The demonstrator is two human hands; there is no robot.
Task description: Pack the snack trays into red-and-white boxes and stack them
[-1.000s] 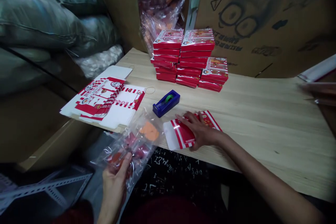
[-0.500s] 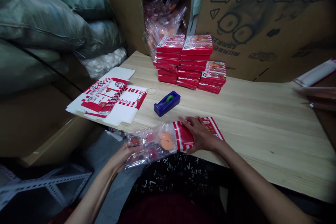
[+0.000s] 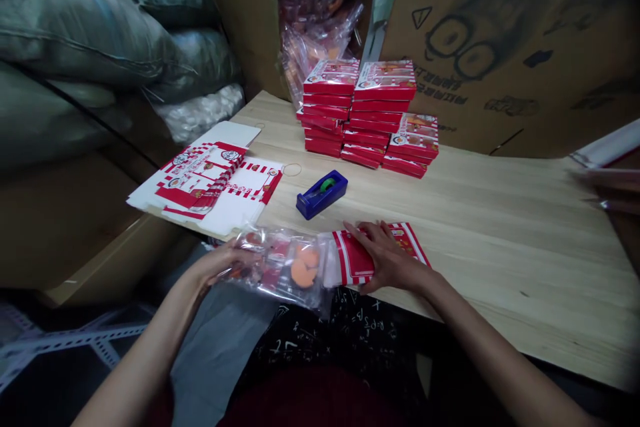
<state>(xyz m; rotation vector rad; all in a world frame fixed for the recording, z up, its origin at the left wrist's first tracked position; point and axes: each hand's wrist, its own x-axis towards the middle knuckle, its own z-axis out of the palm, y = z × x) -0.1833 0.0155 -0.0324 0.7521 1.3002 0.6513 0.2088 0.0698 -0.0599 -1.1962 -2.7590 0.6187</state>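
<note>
My left hand (image 3: 227, 263) is closed on the left end of a clear plastic bag (image 3: 285, 267). Orange, red and dark pieces show through the film. The bag hangs past the table's near edge, its right end by a pale flap of a flat red-and-white printed box (image 3: 353, 260). Across the top of that box lies my right hand (image 3: 387, 257), fingers over the far side and thumb at the near side, gripping it against the tabletop. Just beyond stands a blue tape dispenser (image 3: 323, 195) with a green core.
Stacked red boxes (image 3: 357, 110) stand at the back, before a carton (image 3: 245, 20) of bagged pieces. Flat printed box blanks (image 3: 200, 180) lie at left by a rubber band (image 3: 292, 170). Large sacks (image 3: 75, 27) pile up on the left. A blurred object (image 3: 610, 177) juts in at right.
My left hand has drawn the bag leftward, away from the red-and-white box, and the box's pale end now shows. My right hand stays on the box. The view has shifted slightly.
</note>
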